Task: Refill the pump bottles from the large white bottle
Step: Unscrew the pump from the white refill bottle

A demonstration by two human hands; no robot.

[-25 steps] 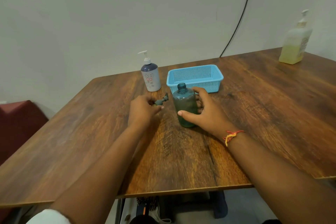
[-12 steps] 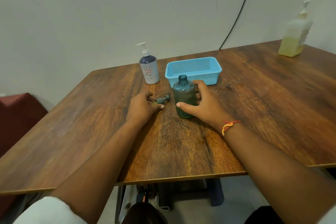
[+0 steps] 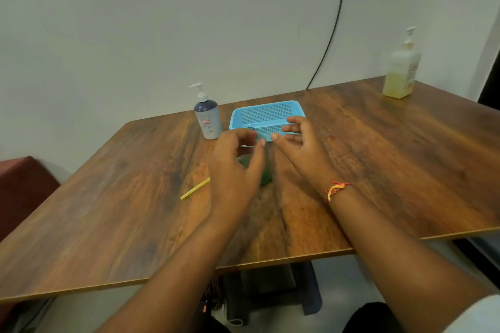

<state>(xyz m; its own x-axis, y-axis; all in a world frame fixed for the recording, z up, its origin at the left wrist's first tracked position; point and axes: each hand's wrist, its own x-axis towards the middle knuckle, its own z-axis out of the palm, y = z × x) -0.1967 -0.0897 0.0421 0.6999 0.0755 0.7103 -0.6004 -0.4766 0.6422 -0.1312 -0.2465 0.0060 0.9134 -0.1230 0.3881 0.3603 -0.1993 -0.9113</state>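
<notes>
The green bottle, its pump off, stands mid-table and is mostly hidden behind my left hand. That hand curls around the bottle's upper part, thumb in front; the view is blurred there. My right hand hovers just right of the bottle with fingers spread, holding nothing. A thin yellow-green pump tube lies on the table to the left of my left hand; its pump head is hidden. A small white pump bottle with a dark top stands behind. The large white bottle, holding yellowish liquid, stands at the far right corner.
A light blue mesh basket sits just behind my hands, next to the small pump bottle. The wooden table ends at a wall behind. A black cable runs down the wall. A dark red seat is at the left.
My right hand has let go of the green bottle and opened. My left hand has left the pump on the table and moved right onto the bottle.
</notes>
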